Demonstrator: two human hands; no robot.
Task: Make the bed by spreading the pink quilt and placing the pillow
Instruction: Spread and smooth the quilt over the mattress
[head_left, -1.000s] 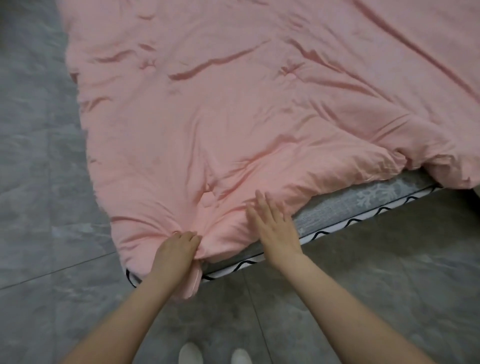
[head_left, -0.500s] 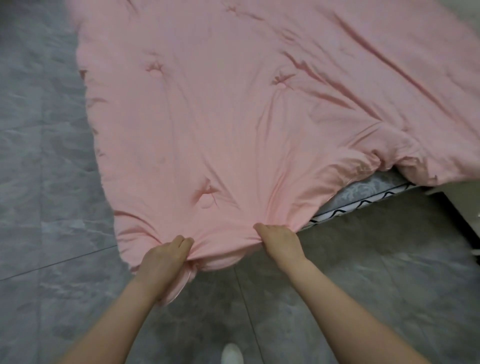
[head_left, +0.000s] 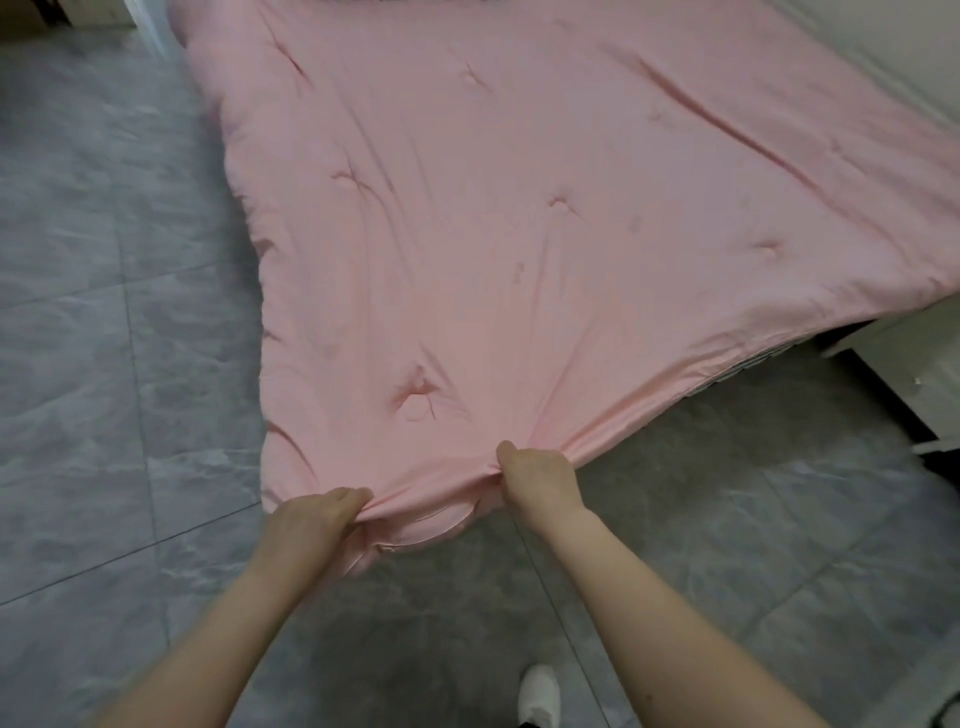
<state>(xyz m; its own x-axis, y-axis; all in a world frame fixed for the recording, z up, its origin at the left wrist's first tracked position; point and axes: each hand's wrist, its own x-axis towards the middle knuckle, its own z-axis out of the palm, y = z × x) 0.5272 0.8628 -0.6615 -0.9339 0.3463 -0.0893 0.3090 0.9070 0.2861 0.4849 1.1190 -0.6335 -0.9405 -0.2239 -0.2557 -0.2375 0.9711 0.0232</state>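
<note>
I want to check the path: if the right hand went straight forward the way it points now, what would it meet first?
The right hand already grips the pink quilt at its near edge, so it would meet the quilt lying over the bed; depth is hard to judge.

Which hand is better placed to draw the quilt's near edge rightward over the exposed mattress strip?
Right, probably. The right hand already grips the pink quilt edge nearer the uncovered mattress strip; the left hand holds the corner, farther away.

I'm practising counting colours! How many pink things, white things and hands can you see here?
Pink: 1, the pink quilt
White: 1, a shoe
Hands: 2, the left hand and the right hand, both gripping the quilt's near edge
Total: 4
</note>
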